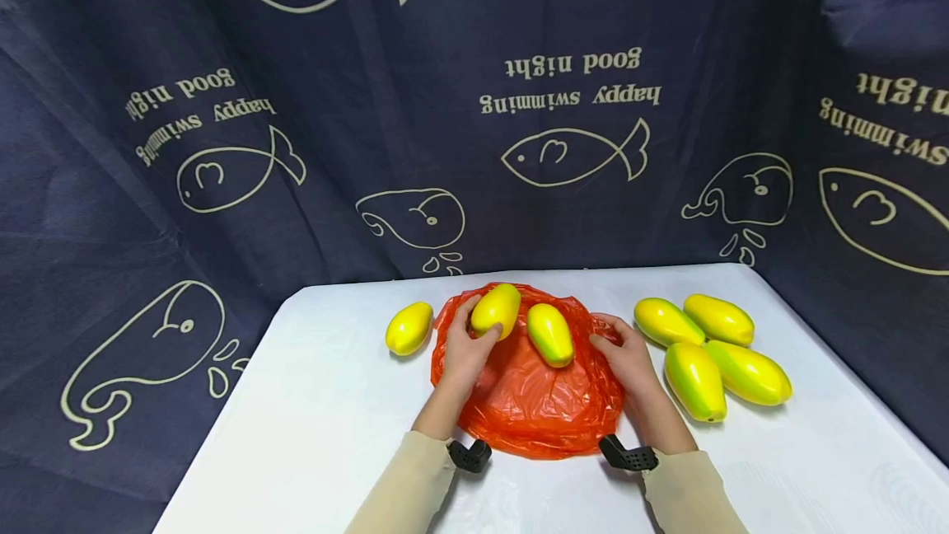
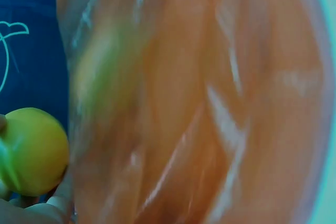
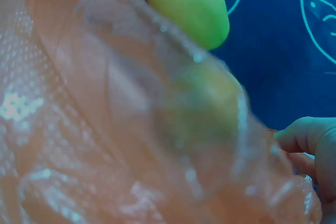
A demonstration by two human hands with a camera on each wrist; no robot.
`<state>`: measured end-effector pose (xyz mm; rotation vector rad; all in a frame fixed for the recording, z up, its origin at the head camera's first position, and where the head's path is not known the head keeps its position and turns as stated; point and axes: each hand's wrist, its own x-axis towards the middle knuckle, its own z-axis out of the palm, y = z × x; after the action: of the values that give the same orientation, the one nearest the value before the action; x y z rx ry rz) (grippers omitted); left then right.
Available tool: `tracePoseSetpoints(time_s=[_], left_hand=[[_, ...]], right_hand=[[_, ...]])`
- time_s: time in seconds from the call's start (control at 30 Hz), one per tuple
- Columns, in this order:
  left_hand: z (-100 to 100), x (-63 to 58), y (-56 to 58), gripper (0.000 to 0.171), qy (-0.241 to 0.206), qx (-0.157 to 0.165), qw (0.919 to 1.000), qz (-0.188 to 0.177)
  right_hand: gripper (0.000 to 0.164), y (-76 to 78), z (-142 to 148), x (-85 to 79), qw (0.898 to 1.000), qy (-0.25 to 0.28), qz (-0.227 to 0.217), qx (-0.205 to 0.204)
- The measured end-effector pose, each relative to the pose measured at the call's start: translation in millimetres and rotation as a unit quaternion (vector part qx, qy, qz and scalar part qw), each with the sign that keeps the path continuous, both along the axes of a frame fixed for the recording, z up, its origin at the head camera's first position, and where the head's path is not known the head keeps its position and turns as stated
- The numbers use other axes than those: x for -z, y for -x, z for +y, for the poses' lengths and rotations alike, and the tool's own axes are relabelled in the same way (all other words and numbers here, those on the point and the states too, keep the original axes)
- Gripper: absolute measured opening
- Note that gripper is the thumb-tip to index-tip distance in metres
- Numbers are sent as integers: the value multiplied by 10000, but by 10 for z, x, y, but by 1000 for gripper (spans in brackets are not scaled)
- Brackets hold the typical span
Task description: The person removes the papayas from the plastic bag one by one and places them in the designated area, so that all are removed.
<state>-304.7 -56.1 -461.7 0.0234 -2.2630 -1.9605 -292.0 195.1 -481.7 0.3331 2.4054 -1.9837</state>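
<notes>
A red plastic bag (image 1: 537, 414) lies spread on the table, its wrinkled film filling much of both wrist views. My left hand (image 1: 465, 348) grips a yellow-green papaya (image 1: 497, 309) between thumb and fingers, over the bag's left far part. This papaya (image 2: 34, 150) also shows at the left edge of the left wrist view. Another papaya (image 1: 550, 334) sits at the bag, between my hands. My right hand (image 1: 630, 357) pinches the bag's right edge between thumb and fingers; in the right wrist view its thumb (image 3: 302, 134) is beside the film.
One papaya (image 1: 409, 328) lies on the white table (image 1: 326, 410) left of the bag. Several more papayas (image 1: 694, 381) are grouped at the right, close to my right forearm. A dark blue curtain (image 1: 460, 105) with fish and whale drawings hangs behind the table and at its sides.
</notes>
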Motion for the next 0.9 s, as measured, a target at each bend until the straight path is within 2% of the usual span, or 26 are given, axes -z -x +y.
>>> tracePoseSetpoints(time_s=[0.2, 0.27, 0.5, 0.73, 0.9], left_hand=[[-104, -26, 22, 63, -44, -99, 9991, 398], [-148, -41, 23, 62, -103, -114, 9990, 426], [-323, -164, 26, 64, -327, -320, 9987, 227], [-549, -247, 44, 63, -535, -590, 9963, 326], [-731, -262, 57, 65, -696, -743, 9942, 351]], right_hand=[[48, 9, 2, 7, 9998, 126, -118, 50], [48, 9, 2, 8, 9997, 171, -157, 65], [48, 26, 1, 18, 9999, 68, -125, 80], [47, 23, -7, 20, 9998, 29, -168, 80], [47, 14, -7, 23, 9998, 79, -198, 63]])
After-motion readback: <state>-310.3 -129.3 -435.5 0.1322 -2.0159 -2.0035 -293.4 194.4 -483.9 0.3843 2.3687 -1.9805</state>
